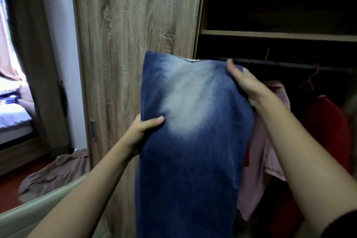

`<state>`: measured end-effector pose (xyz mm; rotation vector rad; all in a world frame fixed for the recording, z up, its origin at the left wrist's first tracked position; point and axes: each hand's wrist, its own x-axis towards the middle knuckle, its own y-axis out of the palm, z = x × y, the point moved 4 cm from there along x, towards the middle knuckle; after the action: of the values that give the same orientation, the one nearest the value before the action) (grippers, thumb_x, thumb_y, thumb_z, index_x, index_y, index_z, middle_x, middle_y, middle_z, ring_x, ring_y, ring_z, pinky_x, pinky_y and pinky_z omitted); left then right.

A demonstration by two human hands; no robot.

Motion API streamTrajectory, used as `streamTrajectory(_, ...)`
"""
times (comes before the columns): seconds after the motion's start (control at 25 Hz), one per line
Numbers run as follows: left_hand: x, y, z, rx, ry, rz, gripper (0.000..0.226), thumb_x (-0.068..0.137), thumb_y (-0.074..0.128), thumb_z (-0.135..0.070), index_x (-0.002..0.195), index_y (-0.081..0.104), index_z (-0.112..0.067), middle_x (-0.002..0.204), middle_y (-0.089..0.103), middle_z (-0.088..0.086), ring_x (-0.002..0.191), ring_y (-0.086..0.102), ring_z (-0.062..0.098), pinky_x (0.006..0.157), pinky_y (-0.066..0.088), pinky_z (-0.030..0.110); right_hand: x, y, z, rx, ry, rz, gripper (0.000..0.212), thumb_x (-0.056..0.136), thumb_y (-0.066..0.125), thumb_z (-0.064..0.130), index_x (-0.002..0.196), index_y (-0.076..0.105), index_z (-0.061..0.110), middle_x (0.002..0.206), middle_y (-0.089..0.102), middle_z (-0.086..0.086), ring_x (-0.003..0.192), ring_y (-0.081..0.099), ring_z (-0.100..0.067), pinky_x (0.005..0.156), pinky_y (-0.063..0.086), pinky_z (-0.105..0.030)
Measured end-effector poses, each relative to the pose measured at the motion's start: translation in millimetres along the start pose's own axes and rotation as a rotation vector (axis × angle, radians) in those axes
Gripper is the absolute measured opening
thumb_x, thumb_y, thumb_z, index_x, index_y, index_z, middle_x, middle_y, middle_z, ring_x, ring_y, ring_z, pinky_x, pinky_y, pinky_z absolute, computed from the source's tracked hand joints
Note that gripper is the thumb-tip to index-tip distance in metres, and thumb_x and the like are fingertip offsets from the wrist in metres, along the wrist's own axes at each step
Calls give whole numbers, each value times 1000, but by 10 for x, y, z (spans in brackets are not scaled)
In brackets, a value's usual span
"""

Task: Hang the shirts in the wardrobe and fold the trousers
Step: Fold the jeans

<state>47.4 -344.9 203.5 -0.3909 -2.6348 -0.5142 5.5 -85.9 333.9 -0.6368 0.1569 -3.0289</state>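
A pair of blue jeans (193,141) with a faded pale patch hangs folded lengthwise in front of me, held up before the wardrobe. My left hand (143,129) grips the left edge with the thumb across the front. My right hand (245,81) grips the upper right corner, fingers curled behind the fabric. Behind the jeans a pink shirt (266,141) and a red shirt (324,129) hang from the wardrobe rail (289,63). An empty pink hanger (311,79) hangs on the rail too.
The wooden sliding wardrobe door (135,25) stands closed on the left; the right side is open and dark, with a shelf (270,34) above the rail. A brown garment (56,172) lies on the floor at left. A pale curved edge (48,205) sits at lower left.
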Motion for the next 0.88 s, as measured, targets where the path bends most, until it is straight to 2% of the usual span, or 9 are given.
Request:
streamTrajectory(0.08,46,48,52,-63,-52,-52,25,72,62,-5,93,73,-11,93,73,7,85,70,21,71,57,30,-157,-109,-516,322,310,130,81,67,37,85,99,69,17,84,70,-12,76,68,-25,62,53,-27)
streamTrajectory(0.2,23,-81,275,-159,-217,-98,37,71,69,-10,107,65,-4,98,71,12,88,69,25,74,57,33,-819,122,-1523,620,612,308,109,57,18,93,96,75,9,106,70,-16,96,68,-31,72,58,-42)
streamTrajectory(0.28,3,-250,461,-119,-405,-142,51,65,77,-19,110,63,1,103,69,16,92,68,28,81,54,36,-1086,376,-1736,714,618,407,95,56,47,86,101,74,7,111,68,-18,99,67,-30,74,58,-39)
streamTrajectory(0.36,-8,-394,559,-27,-599,-210,45,61,77,-21,99,64,0,87,71,14,77,70,23,77,52,34,-1122,489,-1689,656,572,430,71,39,89,49,92,75,4,98,72,-16,86,71,-27,69,58,-32)
streamTrajectory(0.4,-10,-458,572,19,-668,-214,40,59,78,-21,91,65,-2,78,71,12,69,69,20,75,52,32,-1098,498,-1651,595,552,446,65,32,94,30,87,76,3,90,73,-15,80,71,-25,66,58,-29)
streamTrajectory(0.52,-24,-525,436,27,-763,-120,43,42,88,-16,78,72,-1,77,71,13,70,70,22,71,55,29,-1012,488,-1582,526,522,477,55,36,89,6,88,74,-1,85,73,-16,75,72,-25,64,57,-30)
streamTrajectory(0.64,-22,-625,247,198,-803,-28,73,23,92,-8,91,70,2,89,72,18,79,71,26,72,59,32,-880,424,-1581,474,501,328,36,65,66,-9,100,65,-3,83,73,-15,72,71,-24,61,58,-31)
streamTrajectory(0.76,-30,-614,103,372,-779,3,93,32,96,-20,114,60,1,106,70,17,98,68,27,86,55,36,-756,408,-1460,392,449,235,36,78,54,-17,112,56,-5,88,72,-15,75,71,-24,61,58,-31)
streamTrajectory(0.88,12,-618,50,515,-588,-242,102,50,91,-31,132,41,3,112,63,13,97,64,22,80,52,31,-641,402,-1269,381,472,244,22,84,48,-14,99,61,-4,79,73,-13,70,72,-21,62,59,-28)
